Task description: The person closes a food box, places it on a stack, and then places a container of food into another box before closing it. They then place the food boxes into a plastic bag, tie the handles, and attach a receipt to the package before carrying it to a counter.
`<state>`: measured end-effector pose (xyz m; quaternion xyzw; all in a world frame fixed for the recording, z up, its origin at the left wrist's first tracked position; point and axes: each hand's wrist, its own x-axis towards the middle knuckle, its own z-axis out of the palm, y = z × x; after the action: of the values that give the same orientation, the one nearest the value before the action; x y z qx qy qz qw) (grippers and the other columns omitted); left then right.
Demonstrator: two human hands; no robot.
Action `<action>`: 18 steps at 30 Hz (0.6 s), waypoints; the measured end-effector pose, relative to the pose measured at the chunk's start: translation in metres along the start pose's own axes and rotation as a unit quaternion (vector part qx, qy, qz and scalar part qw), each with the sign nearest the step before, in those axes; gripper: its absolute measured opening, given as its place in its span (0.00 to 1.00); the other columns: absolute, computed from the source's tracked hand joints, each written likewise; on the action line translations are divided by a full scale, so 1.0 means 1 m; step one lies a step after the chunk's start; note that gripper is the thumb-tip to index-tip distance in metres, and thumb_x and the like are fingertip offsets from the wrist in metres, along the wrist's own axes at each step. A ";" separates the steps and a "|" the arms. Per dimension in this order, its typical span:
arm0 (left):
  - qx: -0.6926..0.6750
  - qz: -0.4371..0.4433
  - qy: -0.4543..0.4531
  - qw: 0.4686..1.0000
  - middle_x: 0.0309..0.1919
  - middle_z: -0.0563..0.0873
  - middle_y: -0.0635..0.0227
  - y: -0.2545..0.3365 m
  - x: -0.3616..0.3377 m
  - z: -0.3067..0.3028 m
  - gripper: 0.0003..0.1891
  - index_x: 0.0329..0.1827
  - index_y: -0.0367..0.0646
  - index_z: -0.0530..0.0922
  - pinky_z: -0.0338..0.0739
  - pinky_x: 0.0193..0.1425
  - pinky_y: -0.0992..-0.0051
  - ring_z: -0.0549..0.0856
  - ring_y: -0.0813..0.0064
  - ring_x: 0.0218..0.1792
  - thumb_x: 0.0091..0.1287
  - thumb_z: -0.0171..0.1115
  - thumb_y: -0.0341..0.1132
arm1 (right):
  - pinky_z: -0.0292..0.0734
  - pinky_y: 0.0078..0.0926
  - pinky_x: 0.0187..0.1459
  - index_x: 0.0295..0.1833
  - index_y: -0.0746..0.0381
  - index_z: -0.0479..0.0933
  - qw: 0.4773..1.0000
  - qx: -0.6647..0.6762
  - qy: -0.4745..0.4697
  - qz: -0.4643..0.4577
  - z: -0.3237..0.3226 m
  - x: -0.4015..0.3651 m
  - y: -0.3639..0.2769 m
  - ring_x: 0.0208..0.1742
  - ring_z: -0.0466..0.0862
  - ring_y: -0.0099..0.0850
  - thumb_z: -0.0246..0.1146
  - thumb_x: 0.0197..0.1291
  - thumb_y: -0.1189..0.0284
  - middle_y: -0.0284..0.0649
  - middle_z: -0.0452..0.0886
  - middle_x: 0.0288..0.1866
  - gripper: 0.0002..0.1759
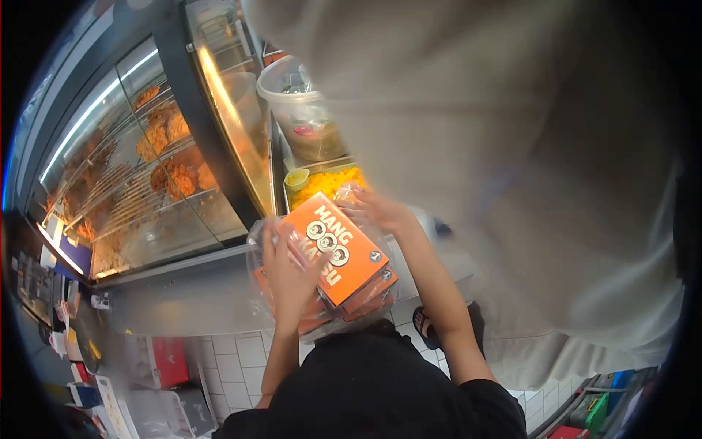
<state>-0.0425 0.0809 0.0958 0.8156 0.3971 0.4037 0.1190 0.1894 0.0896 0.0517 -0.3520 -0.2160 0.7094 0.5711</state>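
Note:
An orange cardboard box [338,252] printed with "MANG" and "KATSU" lies tilted on top of more orange boxes [373,291], close against my body. Clear plastic bag [257,252] film surrounds the stack. My left hand [291,271] grips the top box along its left side, the thumb over its printed face and plastic around the fingers. At the box's upper right corner is my right hand [376,212], fingers bent on a crumpled bit of clear plastic. Just beyond that hand is a metal tray of yellow shredded food [329,180].
A glass warming cabinet [183,234] with fried pieces [172,139] on racks stands left. Behind the tray sits a clear plastic bucket [296,110]. A person in beige clothing [512,168], blurred, fills the right side close by. White floor tiles [238,362] show below.

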 end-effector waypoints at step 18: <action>-0.300 -0.071 -0.104 0.946 0.43 0.73 0.61 -0.058 0.025 0.030 0.38 0.52 0.37 0.71 0.69 0.51 0.72 0.74 0.67 0.47 0.37 0.76 0.44 | 0.64 0.26 0.57 0.57 0.62 0.66 0.976 -0.016 0.001 -0.216 0.013 0.033 -0.019 0.54 0.73 0.27 0.58 0.57 0.73 0.37 0.74 0.52 0.22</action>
<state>-0.0425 0.1416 0.0608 0.7493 0.3000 0.4077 0.4270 0.1888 0.1271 0.0657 -0.3067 -0.2978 0.5654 0.7055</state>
